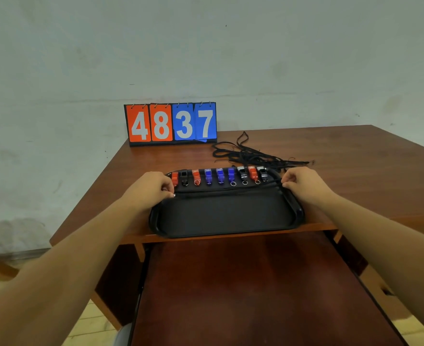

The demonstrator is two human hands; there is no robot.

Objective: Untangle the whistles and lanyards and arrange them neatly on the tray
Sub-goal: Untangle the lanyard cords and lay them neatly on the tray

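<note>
Wooden table (330,156) against pale wall (206,46)

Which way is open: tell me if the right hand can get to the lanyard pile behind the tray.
Probably yes. The right hand sits at the tray corner, the loose lanyards lie just beyond on bare table, but it must first release the lanyard it pinches.

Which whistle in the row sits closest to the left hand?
The red whistle at the far left end of the row on the tray, right beside the left hand. The black whistle comes next; every other one sits further right.
</note>
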